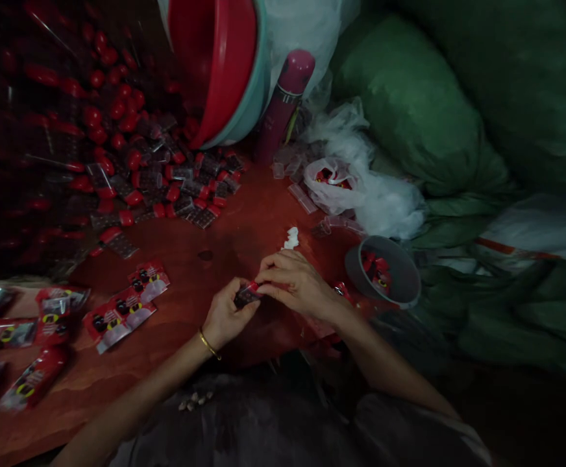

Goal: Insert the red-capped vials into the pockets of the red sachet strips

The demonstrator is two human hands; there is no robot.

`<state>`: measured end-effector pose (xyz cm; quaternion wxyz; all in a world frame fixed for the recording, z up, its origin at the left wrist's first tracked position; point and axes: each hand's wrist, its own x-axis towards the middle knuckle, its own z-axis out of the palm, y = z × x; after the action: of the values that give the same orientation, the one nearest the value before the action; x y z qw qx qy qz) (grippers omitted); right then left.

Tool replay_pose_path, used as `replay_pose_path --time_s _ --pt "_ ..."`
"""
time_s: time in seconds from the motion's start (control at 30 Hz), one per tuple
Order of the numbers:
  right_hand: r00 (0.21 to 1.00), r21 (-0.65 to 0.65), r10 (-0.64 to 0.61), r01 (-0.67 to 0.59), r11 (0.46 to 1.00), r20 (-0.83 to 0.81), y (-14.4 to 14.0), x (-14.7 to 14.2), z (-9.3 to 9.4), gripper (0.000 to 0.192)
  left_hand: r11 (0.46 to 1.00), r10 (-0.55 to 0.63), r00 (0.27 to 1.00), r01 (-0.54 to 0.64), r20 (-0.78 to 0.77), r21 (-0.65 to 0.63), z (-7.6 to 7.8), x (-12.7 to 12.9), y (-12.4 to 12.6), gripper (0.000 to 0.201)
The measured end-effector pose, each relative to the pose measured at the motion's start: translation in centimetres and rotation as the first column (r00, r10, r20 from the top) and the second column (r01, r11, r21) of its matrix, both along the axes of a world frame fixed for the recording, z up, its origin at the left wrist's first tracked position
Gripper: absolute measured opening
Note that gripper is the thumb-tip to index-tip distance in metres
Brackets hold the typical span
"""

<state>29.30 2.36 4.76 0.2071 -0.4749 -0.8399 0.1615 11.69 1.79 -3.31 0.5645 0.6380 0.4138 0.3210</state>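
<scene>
My left hand (227,316), with a gold bangle at the wrist, pinches a small clear packet with a red cap (246,294) just above the red table (224,246). My right hand (295,280) meets it from the right, fingertips closed on the packet's red end. Both hands hold the same packet near the table's front edge. A large heap of similar red-capped clear packets (132,162) covers the table's far left.
Red printed sachets (127,310) lie flat at the front left. A grey bowl (400,279) with red pieces stands right of my hands. A tipped red basin (215,65), a maroon flask (285,97), white plastic bags (361,175) and green sacks (433,117) crowd the back and right.
</scene>
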Motion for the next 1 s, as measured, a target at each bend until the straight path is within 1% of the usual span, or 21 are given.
replay_pose_path --time_s 0.13,0.27,0.3,0.37,0.43,0.47,0.5,0.6,0.63,0.73,0.8,0.87,0.9,0.93,0.97,1.0 --pt "0.999 0.046 0.020 -0.018 0.999 -0.045 0.0 -0.2 0.0 0.014 0.999 0.002 0.995 0.002 0.103 -0.034 0.1 0.3 -0.1 0.017" --pt "0.993 0.011 0.005 -0.003 1.000 -0.121 -0.4 -0.6 0.0 0.017 0.994 0.009 0.978 0.014 0.209 -0.106 0.3 0.5 -0.1 0.021" --pt "0.988 -0.002 -0.021 0.021 1.000 -0.152 -0.5 -0.6 0.0 0.018 0.992 0.010 0.973 0.019 0.229 -0.125 0.4 0.5 -0.1 0.022" --pt "0.964 -0.008 -0.122 0.124 0.992 -0.237 -0.8 -0.4 -0.1 0.016 0.984 0.029 0.963 0.019 0.269 -0.176 0.6 0.5 0.1 0.025" --pt "0.918 -0.012 -0.243 0.252 0.968 -0.312 -1.1 -0.2 -0.4 0.012 0.974 0.064 0.951 0.006 0.303 -0.225 0.9 0.2 0.3 0.029" --pt "0.899 -0.026 -0.287 0.295 0.955 -0.331 -1.3 -0.2 -0.6 0.011 0.970 0.080 0.946 -0.003 0.313 -0.241 1.0 0.1 0.5 0.030" --pt "0.890 -0.053 -0.310 0.310 0.949 -0.335 -1.6 -0.3 -0.9 0.011 0.968 0.088 0.944 -0.006 0.318 -0.249 1.0 0.0 0.6 0.031" --pt "0.907 -0.174 -0.290 0.246 0.954 -0.306 -2.8 -1.1 -2.0 0.013 0.974 0.087 0.948 -0.016 0.307 -0.227 1.0 -0.4 0.7 0.031" --pt "0.910 -0.192 -0.284 0.234 0.953 -0.302 -3.2 -1.5 -2.3 0.014 0.976 0.088 0.949 -0.022 0.301 -0.215 1.0 -0.5 0.7 0.031" --pt "0.903 -0.178 -0.307 0.264 0.948 -0.300 -4.2 -2.7 -2.8 0.015 0.981 0.091 0.951 -0.034 0.294 -0.193 1.1 -0.7 0.7 0.028" --pt "0.895 -0.181 -0.332 0.288 0.940 -0.299 -4.5 -2.9 -3.0 0.015 0.976 0.084 0.949 -0.017 0.304 -0.215 1.2 -0.9 0.6 0.027" --pt "0.871 -0.210 -0.386 0.334 0.919 -0.304 -4.2 -2.1 -3.3 0.017 0.968 0.080 0.947 0.001 0.311 -0.250 1.3 -1.0 0.5 0.028" --pt "0.849 -0.224 -0.432 0.377 0.899 -0.303 -3.9 -1.4 -3.5 0.019 0.965 0.081 0.948 0.004 0.309 -0.263 1.2 -1.0 0.5 0.029" --pt "0.820 -0.229 -0.492 0.439 0.869 -0.293 -3.4 -0.4 -3.8 0.021 0.963 0.083 0.949 0.003 0.305 -0.269 1.1 -1.0 0.5 0.030" --pt "0.781 -0.218 -0.560 0.517 0.828 -0.275 -2.8 0.8 -4.1 0.025 0.964 0.087 0.950 -0.004 0.301 -0.267 0.9 -1.0 0.4 0.030" --pt "0.731 -0.186 -0.639 0.611 0.769 -0.240 -2.1 2.1 -4.5 0.028 0.966 0.094 0.950 -0.014 0.298 -0.260 0.7 -1.0 0.4 0.030"
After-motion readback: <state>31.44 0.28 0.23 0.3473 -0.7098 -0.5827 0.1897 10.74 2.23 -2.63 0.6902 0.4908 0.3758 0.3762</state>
